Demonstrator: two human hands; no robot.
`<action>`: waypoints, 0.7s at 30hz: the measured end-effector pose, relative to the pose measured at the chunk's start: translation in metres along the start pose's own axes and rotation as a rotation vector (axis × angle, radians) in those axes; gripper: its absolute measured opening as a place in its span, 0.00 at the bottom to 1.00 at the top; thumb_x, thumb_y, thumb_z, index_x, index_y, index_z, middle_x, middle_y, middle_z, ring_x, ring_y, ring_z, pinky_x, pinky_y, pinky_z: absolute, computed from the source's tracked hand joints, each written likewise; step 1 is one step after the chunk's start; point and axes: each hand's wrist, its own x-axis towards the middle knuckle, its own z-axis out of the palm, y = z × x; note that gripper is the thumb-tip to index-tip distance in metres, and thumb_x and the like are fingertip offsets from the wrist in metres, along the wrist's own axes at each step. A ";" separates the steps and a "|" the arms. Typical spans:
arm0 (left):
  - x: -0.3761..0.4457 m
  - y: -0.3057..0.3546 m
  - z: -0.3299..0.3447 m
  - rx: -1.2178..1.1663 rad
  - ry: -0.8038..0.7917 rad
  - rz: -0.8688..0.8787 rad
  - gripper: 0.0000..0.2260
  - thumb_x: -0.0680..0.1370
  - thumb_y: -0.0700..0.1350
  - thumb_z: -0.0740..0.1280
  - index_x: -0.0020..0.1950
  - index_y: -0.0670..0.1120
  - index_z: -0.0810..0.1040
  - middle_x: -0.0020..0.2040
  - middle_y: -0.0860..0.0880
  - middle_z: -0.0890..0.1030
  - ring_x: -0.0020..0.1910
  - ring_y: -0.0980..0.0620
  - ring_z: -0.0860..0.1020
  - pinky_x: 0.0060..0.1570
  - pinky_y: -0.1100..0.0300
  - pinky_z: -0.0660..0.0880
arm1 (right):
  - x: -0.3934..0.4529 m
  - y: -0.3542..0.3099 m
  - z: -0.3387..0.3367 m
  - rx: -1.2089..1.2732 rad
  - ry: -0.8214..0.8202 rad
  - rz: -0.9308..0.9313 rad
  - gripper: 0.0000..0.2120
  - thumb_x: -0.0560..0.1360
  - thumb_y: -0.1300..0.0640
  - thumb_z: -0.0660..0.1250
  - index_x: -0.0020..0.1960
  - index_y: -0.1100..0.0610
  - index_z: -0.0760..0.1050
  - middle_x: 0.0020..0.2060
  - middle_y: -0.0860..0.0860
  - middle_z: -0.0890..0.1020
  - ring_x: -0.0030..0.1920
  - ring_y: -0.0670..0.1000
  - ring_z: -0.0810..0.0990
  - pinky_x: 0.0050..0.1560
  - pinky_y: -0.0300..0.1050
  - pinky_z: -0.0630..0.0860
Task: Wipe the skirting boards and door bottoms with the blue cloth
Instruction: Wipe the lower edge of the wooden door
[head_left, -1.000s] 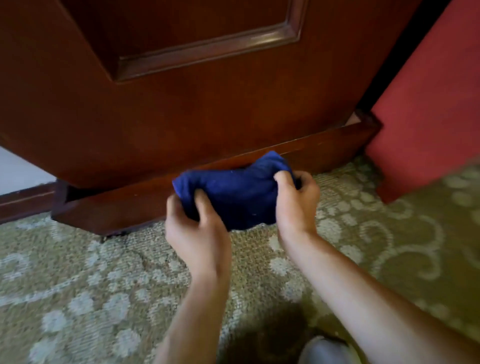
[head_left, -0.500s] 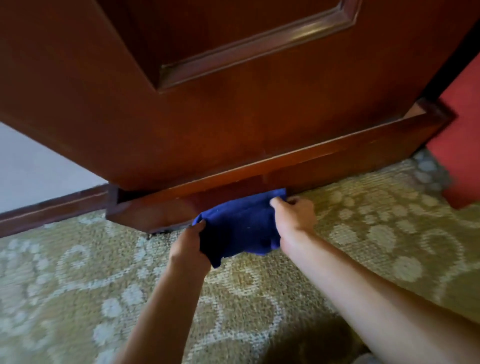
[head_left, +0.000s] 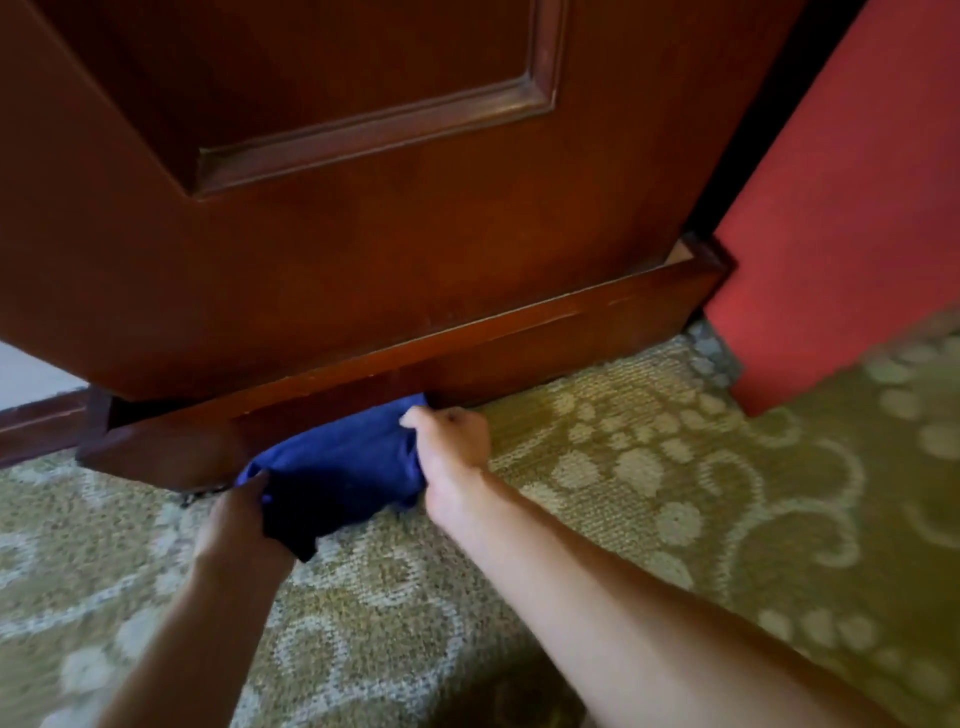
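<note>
The blue cloth (head_left: 343, 467) lies bunched on the carpet against the foot of the dark wooden door (head_left: 363, 249). Its far edge is tucked under the door's bottom board (head_left: 545, 343). My left hand (head_left: 239, 525) grips the cloth's near left corner. My right hand (head_left: 449, 452) pinches its right side, knuckles close to the board. A dark skirting board (head_left: 36, 426) runs along the white wall at far left.
Patterned green carpet (head_left: 649, 493) covers the floor all round. A red wall or panel (head_left: 841, 218) stands to the right of the door, with a dark gap between them.
Both hands have pushed the cloth from in front of the board down and under the door's bottom edge. The view has shifted so the door sits more to the left.
</note>
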 end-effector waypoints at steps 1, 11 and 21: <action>-0.018 -0.012 0.020 0.009 -0.106 0.004 0.13 0.86 0.47 0.52 0.62 0.44 0.72 0.74 0.40 0.69 0.68 0.38 0.73 0.28 0.61 0.75 | 0.006 -0.009 -0.017 0.057 0.057 -0.006 0.14 0.67 0.64 0.72 0.29 0.56 0.69 0.29 0.53 0.76 0.38 0.56 0.78 0.39 0.51 0.75; -0.100 -0.100 0.196 0.254 -0.556 -0.171 0.22 0.86 0.44 0.51 0.79 0.39 0.58 0.78 0.40 0.64 0.75 0.40 0.65 0.67 0.46 0.67 | 0.069 -0.108 -0.171 0.256 0.581 -0.159 0.17 0.74 0.63 0.70 0.60 0.69 0.76 0.50 0.58 0.79 0.46 0.54 0.75 0.47 0.46 0.71; -0.122 -0.097 0.190 0.023 -0.544 -0.081 0.15 0.82 0.48 0.63 0.68 0.46 0.74 0.64 0.46 0.80 0.59 0.46 0.80 0.43 0.54 0.77 | 0.046 -0.132 -0.176 0.392 0.424 -0.417 0.08 0.73 0.66 0.69 0.36 0.59 0.75 0.33 0.54 0.79 0.38 0.53 0.78 0.40 0.49 0.77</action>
